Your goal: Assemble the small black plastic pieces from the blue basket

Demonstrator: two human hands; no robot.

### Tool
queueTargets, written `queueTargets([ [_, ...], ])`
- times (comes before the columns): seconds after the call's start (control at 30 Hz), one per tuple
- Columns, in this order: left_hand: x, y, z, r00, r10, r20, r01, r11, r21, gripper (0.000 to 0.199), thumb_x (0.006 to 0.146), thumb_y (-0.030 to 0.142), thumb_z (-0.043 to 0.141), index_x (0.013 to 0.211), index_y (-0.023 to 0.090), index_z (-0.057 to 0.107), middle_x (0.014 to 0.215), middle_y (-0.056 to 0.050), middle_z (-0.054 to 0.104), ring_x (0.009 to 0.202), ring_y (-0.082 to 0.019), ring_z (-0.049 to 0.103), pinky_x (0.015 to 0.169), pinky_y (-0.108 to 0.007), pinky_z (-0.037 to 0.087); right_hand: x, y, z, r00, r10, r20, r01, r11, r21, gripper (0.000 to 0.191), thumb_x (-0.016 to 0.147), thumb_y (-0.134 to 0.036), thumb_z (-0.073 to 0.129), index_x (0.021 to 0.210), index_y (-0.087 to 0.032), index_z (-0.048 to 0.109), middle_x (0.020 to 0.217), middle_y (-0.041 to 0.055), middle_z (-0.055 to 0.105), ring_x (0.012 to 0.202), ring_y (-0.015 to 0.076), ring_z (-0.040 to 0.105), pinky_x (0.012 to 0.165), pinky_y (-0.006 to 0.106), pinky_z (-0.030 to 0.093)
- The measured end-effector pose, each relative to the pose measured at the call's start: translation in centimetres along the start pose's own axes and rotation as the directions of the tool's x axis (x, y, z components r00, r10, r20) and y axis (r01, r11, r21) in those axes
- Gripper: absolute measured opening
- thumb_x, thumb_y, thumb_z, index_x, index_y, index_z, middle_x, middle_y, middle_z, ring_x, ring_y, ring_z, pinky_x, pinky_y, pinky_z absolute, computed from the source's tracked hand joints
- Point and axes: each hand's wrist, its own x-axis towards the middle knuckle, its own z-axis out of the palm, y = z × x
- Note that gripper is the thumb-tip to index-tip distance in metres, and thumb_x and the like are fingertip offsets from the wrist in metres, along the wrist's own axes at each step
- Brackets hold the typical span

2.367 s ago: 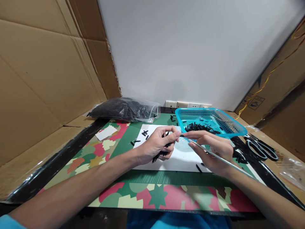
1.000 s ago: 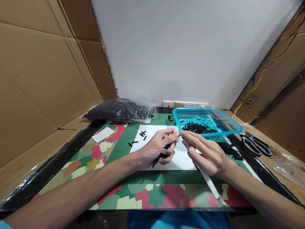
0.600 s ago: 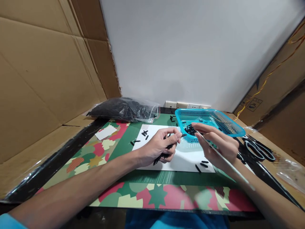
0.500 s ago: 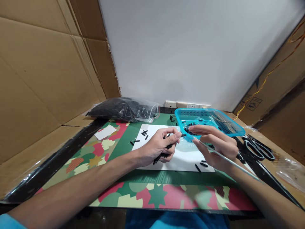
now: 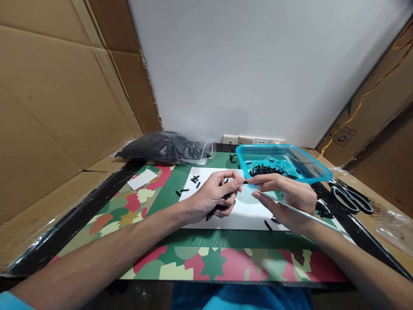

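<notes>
My left hand (image 5: 219, 193) is closed around a bunch of small black strips (image 5: 213, 212), whose ends stick out below the palm. Its thumb and forefinger pinch one short black strip (image 5: 245, 182) at the front. In my right hand (image 5: 287, 196) lies a thin, silvery rod (image 5: 300, 210), its tip pointing at that strip. The right fingertips almost meet the left ones; whether they touch the strip I cannot tell. Beneath both hands is a sheet of white paper (image 5: 248, 219) with loose black strips (image 5: 268, 225) on it.
A blue plastic basket (image 5: 324, 175) holding many black strips stands behind my right hand. Scissors (image 5: 350, 199) lie at the right. At the back left rests a clear bag (image 5: 161, 148) of black material. Cardboard walls (image 5: 64, 86) rise on both sides.
My right hand has moved left with the rod, bringing its tip and the fingertips up to the strip in my left hand. More of the basket's contents now shows.
</notes>
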Motion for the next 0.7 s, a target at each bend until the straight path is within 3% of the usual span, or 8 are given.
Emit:
queueTargets([
  [0.33,-0.03,0.14,-0.05,1.0,0.007,0.02,-0.007,1.0,-0.001,0.027,0.095,0.044,0.062,0.084,0.022,0.049,0.048,0.012,0.029,0.036,-0.004,0.024,0.036,-0.013,0.027,0.06,-0.22,-0.01,0.997,0.08,-0.006,-0.08,0.997,0.008,0.014,0.089,-0.014,0.072,0.081,-0.021,0.062,0.1,0.0035,0.08,0.082,0.0155,0.077,0.072,0.025,0.063],
  [0.7,0.01,-0.09,-0.28,0.999,0.041,0.03,-0.042,0.998,0.036,0.025,0.097,0.043,0.059,0.085,0.022,0.05,0.046,0.012,0.03,0.037,-0.005,0.024,0.037,-0.015,0.028,-0.04,0.02,0.0,0.998,0.058,0.007,-0.058,0.998,0.033,0.014,0.089,-0.011,0.073,0.084,-0.02,0.064,0.103,0.0025,0.079,0.085,0.0138,0.076,0.076,0.024,0.06],
])
